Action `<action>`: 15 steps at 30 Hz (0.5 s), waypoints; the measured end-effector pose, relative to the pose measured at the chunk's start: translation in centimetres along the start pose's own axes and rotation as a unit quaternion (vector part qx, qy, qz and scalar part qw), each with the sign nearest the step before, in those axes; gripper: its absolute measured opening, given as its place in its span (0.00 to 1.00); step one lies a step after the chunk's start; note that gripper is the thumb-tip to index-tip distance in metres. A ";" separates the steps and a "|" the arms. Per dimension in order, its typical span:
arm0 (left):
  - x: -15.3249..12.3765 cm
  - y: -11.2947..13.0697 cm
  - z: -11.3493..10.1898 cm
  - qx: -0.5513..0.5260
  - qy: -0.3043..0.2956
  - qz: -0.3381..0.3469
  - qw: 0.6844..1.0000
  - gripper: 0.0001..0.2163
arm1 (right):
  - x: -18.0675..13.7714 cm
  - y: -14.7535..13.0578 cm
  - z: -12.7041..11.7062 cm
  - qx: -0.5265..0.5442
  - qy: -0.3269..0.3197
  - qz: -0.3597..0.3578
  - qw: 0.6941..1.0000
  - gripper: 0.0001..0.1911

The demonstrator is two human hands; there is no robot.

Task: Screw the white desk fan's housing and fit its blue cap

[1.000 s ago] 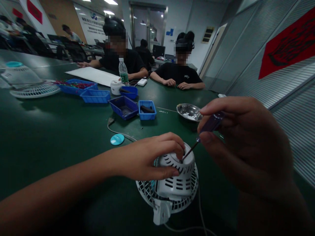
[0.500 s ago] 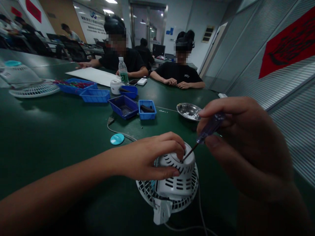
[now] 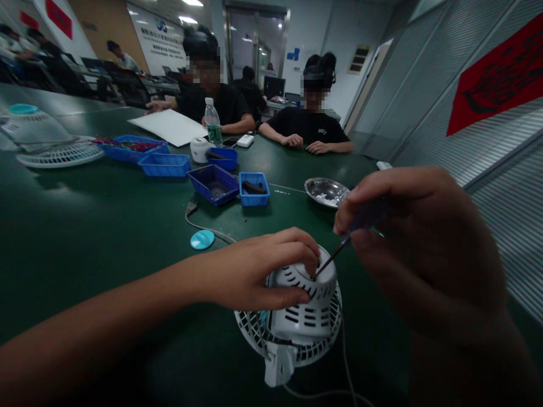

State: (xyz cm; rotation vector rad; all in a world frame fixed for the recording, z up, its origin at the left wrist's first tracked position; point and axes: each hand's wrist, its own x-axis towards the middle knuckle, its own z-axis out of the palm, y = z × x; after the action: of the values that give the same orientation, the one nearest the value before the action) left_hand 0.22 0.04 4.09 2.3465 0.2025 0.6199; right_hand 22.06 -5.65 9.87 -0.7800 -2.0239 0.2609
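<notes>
White fan (image 3: 302, 322) rests on a green tabletop (image 3: 106, 226); glass doors (image 3: 243, 44) stand beyond.

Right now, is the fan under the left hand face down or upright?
Face down: the fan has its grille underneath and its slotted motor cover pointing up under the left hand.

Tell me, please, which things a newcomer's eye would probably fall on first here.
Probably first, the white fan at lower centre, with the left hand on it and the screwdriver in the right hand pointing down to its top. Next, the bright turquoise disc on the dark green table, left of the fan. Then the large red banner at upper right.
</notes>
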 end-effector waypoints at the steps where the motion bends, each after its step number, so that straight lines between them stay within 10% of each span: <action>1: 0.0 0.0 0.0 0.001 -0.001 -0.001 1.000 0.10 | 0.0 0.1 0.0 -0.009 0.001 -0.004 1.000 0.15; 15: 0.0 0.0 0.0 0.001 0.001 0.007 1.000 0.10 | -0.2 -0.2 0.0 -0.005 -0.012 -0.012 1.000 0.19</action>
State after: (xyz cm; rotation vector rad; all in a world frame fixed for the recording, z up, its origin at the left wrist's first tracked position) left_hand 0.24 0.01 4.12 2.3510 0.1883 0.6289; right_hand 22.05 -5.90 9.85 -0.7627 -2.0577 0.2476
